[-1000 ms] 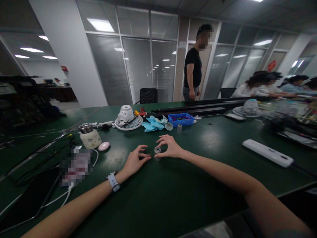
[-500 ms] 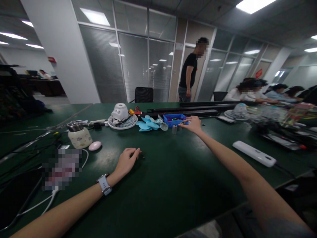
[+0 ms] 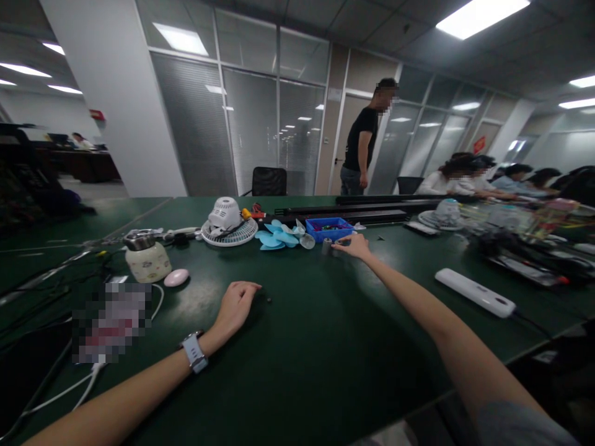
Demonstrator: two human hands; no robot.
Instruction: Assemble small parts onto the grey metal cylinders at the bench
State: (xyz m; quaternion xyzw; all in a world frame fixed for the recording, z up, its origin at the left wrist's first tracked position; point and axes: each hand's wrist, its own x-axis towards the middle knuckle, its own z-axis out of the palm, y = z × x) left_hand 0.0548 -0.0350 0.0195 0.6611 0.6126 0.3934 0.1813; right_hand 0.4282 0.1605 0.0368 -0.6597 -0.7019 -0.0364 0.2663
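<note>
My left hand (image 3: pixel 237 302) rests palm down on the green table (image 3: pixel 325 347), fingers loosely bent and holding nothing; a watch sits on that wrist. A tiny dark part (image 3: pixel 268 300) lies on the table just right of its fingertips, apart from them. My right hand (image 3: pixel 354 246) is stretched far forward, fingers extended low over the table. Its fingertips are next to a small grey cylinder (image 3: pixel 326 246) and just in front of a blue tray (image 3: pixel 329 228) of small parts. I see nothing in its fingers.
A white fan housing on its grille (image 3: pixel 227 223), light blue fan blades (image 3: pixel 279 236), a cream jar (image 3: pixel 147 259), a pink mouse (image 3: pixel 176 277) and cables lie at the left. A white power strip (image 3: pixel 474 292) lies at the right. A person stands beyond the table; others sit at the far right.
My right hand carried a small round metal part from the near table out to the blue tray, then drew back beside the grey cylinder. My left hand let go of the tiny dark part.
</note>
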